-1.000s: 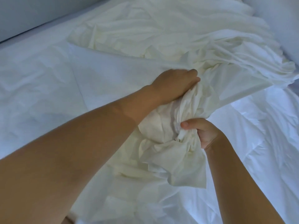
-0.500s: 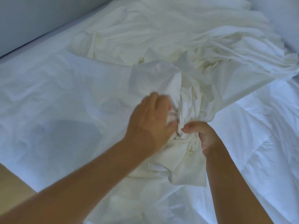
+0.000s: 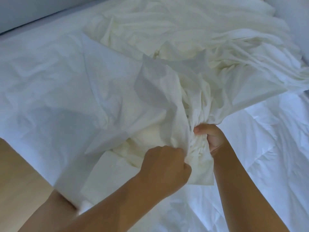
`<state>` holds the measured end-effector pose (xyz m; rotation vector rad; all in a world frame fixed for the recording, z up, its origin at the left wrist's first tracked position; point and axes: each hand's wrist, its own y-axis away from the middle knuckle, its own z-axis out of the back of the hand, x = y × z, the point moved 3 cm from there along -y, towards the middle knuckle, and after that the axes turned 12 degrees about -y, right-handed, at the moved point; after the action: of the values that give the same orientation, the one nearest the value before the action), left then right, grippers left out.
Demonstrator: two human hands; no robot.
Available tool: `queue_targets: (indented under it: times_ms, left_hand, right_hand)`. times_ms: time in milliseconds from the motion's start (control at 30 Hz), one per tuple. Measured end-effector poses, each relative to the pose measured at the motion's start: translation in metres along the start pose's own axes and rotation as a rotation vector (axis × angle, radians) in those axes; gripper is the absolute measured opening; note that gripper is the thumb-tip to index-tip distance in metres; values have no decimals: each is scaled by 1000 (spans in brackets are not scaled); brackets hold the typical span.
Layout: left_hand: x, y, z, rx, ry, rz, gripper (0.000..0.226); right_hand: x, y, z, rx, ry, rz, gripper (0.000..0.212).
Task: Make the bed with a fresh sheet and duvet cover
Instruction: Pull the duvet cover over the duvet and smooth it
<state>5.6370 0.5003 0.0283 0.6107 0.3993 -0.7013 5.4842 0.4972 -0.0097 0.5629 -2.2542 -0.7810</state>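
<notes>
A cream duvet cover (image 3: 184,36) lies rumpled across the bed and is gathered into a bunch near me. My right hand (image 3: 209,137) grips that bunch from the right, thumb on top. My left hand (image 3: 164,166) grips the gathered cloth just below and to the left of it, fingers curled into the folds. A white layer of the cloth (image 3: 155,97) drapes over the bunch. To the right lies the white duvet (image 3: 267,148), crumpled. A white sheet (image 3: 50,81) covers the left of the bed.
A light wooden floor (image 3: 20,181) shows at the lower left, beside the bed's near corner. A grey wall (image 3: 25,10) runs along the far left edge of the bed. A pale pillow or headboard (image 3: 296,19) stands at the upper right.
My left hand has pulled back toward me from its far reach, drawing more cover into the bunch. My right hand has kept its grip, and a white fold has come over the top.
</notes>
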Motion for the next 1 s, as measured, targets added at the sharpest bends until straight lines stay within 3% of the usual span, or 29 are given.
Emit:
queue_targets:
  times_ms: [133, 267, 400, 467, 567, 667, 700, 767, 867, 967, 1000]
  left_hand:
    - [18, -20, 25, -191, 96, 131, 48]
    - [27, -61, 31, -30, 534, 365, 56]
    - [16, -91, 47, -248, 153, 296, 39]
    - [2, -100, 54, -298, 158, 229, 40]
    - [-16, -104, 52, -167, 503, 168, 41]
    - [-11, -90, 40, 136, 921, 210, 47]
    - [-8, -83, 35, 244, 1004, 226, 50]
    - [-3, -68, 26, 338, 1057, 251, 52]
    - [-1, -55, 18, 191, 825, 233, 50]
    - [13, -52, 21, -75, 607, 242, 32]
    - [24, -54, 23, -163, 522, 292, 32]
  right_hand:
    - [5, -3, 3, -102, -26, 58, 70]
    - [3, 0, -11, -33, -63, 31, 60]
    - [4, -1, -14, -88, -22, 14, 55]
    - [5, -1, -13, -96, -12, 26, 55]
    - [6, -5, -8, 47, -56, 55, 46]
    - [10, -12, 0, 62, -151, 1, 16]
    - [9, -12, 4, -21, -121, -11, 23]
    - [-6, -19, -5, 55, -11, -77, 42]
    - [-4, -16, -21, -15, 43, 79, 36]
    - [-4, -22, -13, 55, -76, 96, 10]
    - [-4, -25, -14, 55, -125, 68, 26]
